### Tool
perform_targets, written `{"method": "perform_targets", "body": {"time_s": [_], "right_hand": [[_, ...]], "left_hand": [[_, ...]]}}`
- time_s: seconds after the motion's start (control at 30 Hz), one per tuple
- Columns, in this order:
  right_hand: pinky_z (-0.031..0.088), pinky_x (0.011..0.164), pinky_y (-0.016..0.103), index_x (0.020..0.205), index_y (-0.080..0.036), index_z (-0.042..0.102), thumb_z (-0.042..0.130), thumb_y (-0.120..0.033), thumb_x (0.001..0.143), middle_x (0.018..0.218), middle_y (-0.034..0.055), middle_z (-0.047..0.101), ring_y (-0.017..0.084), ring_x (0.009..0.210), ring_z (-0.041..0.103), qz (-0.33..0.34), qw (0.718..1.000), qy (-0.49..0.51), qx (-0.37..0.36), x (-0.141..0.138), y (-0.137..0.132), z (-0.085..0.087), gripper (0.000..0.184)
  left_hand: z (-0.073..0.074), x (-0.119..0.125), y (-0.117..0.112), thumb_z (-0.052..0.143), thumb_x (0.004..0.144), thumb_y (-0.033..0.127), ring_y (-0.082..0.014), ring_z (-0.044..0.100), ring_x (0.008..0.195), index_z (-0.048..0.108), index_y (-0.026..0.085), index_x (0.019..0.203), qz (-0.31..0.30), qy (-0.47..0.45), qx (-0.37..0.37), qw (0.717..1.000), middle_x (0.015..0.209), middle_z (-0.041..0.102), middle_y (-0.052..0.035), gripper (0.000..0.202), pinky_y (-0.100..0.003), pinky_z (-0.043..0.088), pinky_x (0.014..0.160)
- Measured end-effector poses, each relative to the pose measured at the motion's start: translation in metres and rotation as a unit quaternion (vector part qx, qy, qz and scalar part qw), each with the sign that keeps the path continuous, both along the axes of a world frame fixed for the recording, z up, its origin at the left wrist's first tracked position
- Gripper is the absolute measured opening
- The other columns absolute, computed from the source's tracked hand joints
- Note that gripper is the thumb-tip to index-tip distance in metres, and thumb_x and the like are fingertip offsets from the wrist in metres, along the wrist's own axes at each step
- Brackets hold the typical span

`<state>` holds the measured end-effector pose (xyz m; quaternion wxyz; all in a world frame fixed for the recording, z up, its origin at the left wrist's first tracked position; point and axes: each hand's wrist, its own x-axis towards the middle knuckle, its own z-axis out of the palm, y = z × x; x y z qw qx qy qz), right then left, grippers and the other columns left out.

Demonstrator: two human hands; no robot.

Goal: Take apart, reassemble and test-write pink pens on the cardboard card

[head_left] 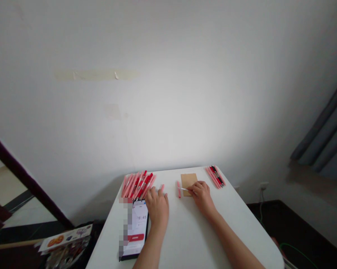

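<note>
My right hand [202, 196] pinches a thin whitish pen refill [183, 189], its free end pointing left. The refill crosses over a pink pen barrel [178, 192] lying on the white table [185, 231]. Under my right fingertips is a brown card [188, 179], partly covered by the hand. My left hand [158, 207] rests palm down with its fingers apart. Just beyond its fingertips lies a short pink pen part [162, 187]; whether they touch it I cannot tell. A pile of pink and red pens [137, 185] spreads left of that hand.
A phone [137, 228] showing a timer lies beside my left forearm. At the table's back right is a row of pink, red and black pens [215, 177]. A wall [168, 112] stands behind the table. A filled bag [70, 250] is on the lower left.
</note>
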<state>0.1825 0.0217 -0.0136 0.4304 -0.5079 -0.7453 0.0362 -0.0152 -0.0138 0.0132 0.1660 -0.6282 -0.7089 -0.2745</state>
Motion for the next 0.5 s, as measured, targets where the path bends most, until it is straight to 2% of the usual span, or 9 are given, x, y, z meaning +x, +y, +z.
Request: {"method": "perform_targets", "body": {"time_s": [0.23, 0.5], "right_hand": [[0.037, 0.089, 0.040, 0.091, -0.028, 0.071, 0.057, -0.025, 0.088, 0.088, 0.0043, 0.066, 0.023, 0.096, 0.050, -0.003, 1.000, -0.005, -0.002, 0.0000, -0.0023, 0.0023, 0.015], [0.037, 0.089, 0.039, 0.090, -0.028, 0.071, 0.057, -0.025, 0.087, 0.088, 0.0040, 0.067, 0.023, 0.096, 0.050, -0.008, 1.000, -0.011, -0.003, 0.0015, -0.0016, 0.0029, 0.015]], "left_hand": [[-0.0027, -0.0019, 0.0038, 0.046, 0.086, 0.021, -0.0261, 0.047, 0.108, 0.069, 0.012, 0.090, 0.021, 0.029, 0.010, 0.999, 0.110, 0.055, -0.0137, 0.024, -0.044, 0.041, 0.095], [-0.0085, -0.0034, 0.0066, 0.048, 0.084, 0.017, -0.0248, 0.049, 0.106, 0.067, 0.013, 0.087, -0.007, -0.007, 0.033, 0.999, 0.108, 0.054, -0.0117, 0.019, -0.043, 0.044, 0.092]]}}
